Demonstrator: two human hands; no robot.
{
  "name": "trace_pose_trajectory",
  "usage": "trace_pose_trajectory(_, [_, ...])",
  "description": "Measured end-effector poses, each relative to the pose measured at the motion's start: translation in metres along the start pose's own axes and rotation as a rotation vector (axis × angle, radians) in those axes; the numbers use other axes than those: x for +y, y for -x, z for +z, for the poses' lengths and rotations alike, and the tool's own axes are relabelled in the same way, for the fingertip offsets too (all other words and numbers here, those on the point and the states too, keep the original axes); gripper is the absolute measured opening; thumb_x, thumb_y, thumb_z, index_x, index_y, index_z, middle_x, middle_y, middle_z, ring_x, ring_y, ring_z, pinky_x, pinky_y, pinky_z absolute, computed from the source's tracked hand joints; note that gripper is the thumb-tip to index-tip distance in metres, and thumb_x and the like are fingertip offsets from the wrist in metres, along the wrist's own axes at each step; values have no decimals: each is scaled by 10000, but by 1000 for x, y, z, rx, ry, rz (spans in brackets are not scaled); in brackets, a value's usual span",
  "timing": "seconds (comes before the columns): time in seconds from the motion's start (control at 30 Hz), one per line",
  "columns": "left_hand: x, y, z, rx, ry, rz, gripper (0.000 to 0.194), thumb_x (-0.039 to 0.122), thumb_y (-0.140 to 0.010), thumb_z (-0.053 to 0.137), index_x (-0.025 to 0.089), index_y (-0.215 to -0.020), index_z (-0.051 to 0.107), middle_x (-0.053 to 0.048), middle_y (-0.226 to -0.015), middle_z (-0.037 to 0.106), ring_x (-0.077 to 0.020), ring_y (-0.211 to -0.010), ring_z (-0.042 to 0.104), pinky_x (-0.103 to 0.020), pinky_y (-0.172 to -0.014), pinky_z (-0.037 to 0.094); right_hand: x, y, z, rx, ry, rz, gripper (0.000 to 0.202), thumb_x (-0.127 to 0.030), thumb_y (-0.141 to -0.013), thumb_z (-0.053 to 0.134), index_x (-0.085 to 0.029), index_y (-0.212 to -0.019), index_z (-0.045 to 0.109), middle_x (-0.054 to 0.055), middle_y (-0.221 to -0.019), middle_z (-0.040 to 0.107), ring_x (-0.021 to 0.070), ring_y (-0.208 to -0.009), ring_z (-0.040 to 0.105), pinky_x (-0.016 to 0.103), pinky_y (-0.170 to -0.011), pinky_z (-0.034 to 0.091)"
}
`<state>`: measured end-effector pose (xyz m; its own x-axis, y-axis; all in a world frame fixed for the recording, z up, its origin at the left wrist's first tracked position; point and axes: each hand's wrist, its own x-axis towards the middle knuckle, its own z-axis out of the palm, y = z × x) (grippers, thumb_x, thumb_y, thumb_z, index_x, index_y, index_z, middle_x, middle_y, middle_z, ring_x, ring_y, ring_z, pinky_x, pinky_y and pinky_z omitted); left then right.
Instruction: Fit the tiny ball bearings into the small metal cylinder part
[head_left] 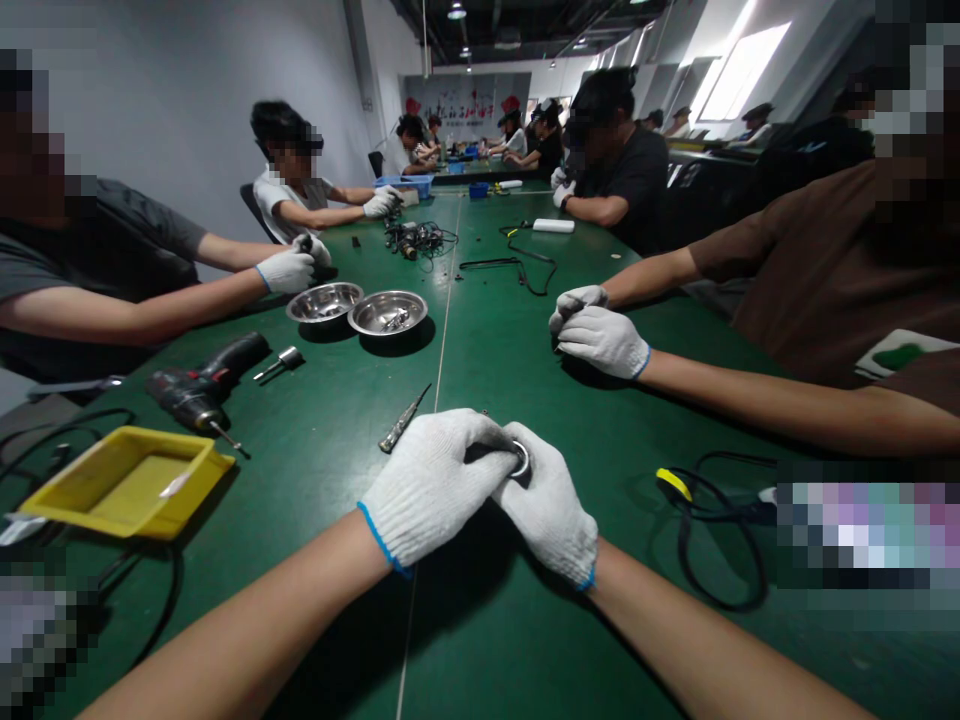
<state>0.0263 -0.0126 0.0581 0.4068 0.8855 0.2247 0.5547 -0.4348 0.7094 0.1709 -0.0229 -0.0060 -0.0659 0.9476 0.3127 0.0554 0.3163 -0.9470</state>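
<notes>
Both my hands wear white knit gloves with blue cuffs and meet over the green table point(480, 370). My left hand point(442, 480) and my right hand point(551, 500) are closed around a small round part with a silver ring and dark centre point(520, 459). Most of that part is hidden by the gloves, so its kind does not show. Just beyond my left hand lies a slim screwdriver point(405, 420), its tip pointing away from me.
Left of me are a yellow tray point(112, 525), a power drill point(199, 385), a metal socket bit point(279, 364) and two steel bowls point(388, 313). A black cable loop point(724, 560) lies at right. Gloved co-workers sit along both sides; tangled cables point(416, 238) lie farther off.
</notes>
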Motion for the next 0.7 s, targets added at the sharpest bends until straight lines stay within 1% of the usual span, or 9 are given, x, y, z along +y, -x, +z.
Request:
trace_pose_trajectory(0.27, [10, -3, 0, -43, -140, -62, 110, 162, -897, 743, 196, -922, 844, -40, -937, 842, -247, -898, 787, -345, -827, 580, 1, 0, -1, -12, -25, 14, 114, -241, -718, 707, -225, -738, 596, -18, -706, 651, 173, -675, 583, 279, -643, 505])
trace_pose_trajectory(0.37, [12, -3, -1, -51, -181, -64, 108, 163, -900, 744, 196, -922, 845, -43, -935, 839, -250, -897, 784, -348, -827, 579, 0, -1, 0, -27, -36, 10, 136, -242, -720, 710, -230, -721, 575, -20, -706, 652, 175, -680, 596, 280, -650, 518])
trace_pose_trajectory(0.57, [17, -2, -2, -85, -327, -24, 121, 164, -897, 734, 209, -901, 847, -47, -875, 815, -240, -804, 760, -327, -719, 537, 1, 1, 1, -28, -20, -7, 103, -233, -732, 699, -232, -743, 597, -22, -697, 659, 178, -670, 610, 278, -633, 519])
trace_pose_trajectory(0.7, [17, -2, -1, -86, -355, -11, 123, 156, -886, 734, 210, -894, 843, -48, -879, 809, -237, -801, 753, -324, -720, 533, 2, 1, 0, -40, -21, -10, 103, -233, -737, 702, -235, -752, 600, -18, -703, 671, 192, -693, 637, 286, -641, 529])
